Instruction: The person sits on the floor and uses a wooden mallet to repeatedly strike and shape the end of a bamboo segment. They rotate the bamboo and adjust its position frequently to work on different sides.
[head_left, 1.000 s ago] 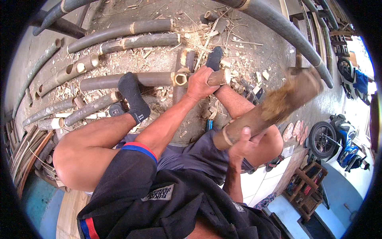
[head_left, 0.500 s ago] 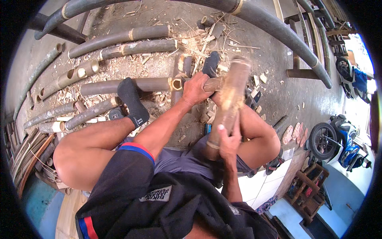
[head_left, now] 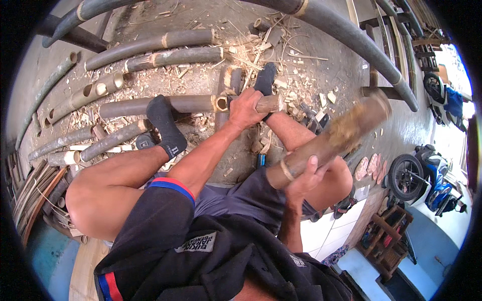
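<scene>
On your black shirt [head_left: 150, 236], a pale grey patch [head_left: 196, 242] carries dark block capitals set in stacked rows, and a second, smaller pale patch [head_left: 297, 260] farther right on the same shirt bears marks too small for you to make out. Your left sock [head_left: 163, 118] has a white printed mark [head_left: 174, 149] near the ankle, though its form is unclear. Beside the bamboo frame [head_left: 351, 39] at upper right, a tiny white label-like spot [head_left: 365, 66] cannot be read.
</scene>
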Demonstrator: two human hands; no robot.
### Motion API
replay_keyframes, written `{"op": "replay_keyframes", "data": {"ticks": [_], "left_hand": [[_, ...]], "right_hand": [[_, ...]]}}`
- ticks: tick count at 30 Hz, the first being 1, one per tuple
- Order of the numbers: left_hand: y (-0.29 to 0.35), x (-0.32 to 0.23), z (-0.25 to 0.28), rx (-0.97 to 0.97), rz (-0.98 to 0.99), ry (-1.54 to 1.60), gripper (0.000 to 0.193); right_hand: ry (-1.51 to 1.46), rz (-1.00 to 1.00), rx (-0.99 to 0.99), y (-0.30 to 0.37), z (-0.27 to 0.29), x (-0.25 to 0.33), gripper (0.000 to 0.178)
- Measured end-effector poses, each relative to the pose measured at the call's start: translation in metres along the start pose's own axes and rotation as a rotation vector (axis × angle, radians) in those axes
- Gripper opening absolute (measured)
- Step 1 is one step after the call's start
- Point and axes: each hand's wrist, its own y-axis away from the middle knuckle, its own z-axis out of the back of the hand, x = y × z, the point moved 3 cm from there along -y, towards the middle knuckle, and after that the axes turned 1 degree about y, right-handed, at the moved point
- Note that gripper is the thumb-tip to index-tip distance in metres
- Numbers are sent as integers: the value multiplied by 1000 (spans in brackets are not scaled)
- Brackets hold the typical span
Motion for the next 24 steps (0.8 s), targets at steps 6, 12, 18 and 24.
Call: {"op": "replay_keyframes", "data": {"ticks": [6,12,18,24], "left_hand": [[-2,39,13,-191,259,580,28],[-58,11,145,-725,248,296,31],[-21,75,140,-849,510,1110,23],[21,80,101,-800,656,1202,19]], "right_hand": [[273,134,472,12,-29,30,80],[193,213,386,-5,-36,38,79],[218,331,680,2,-89,66,83],[333,613,839,14,-137,144,94]]}}
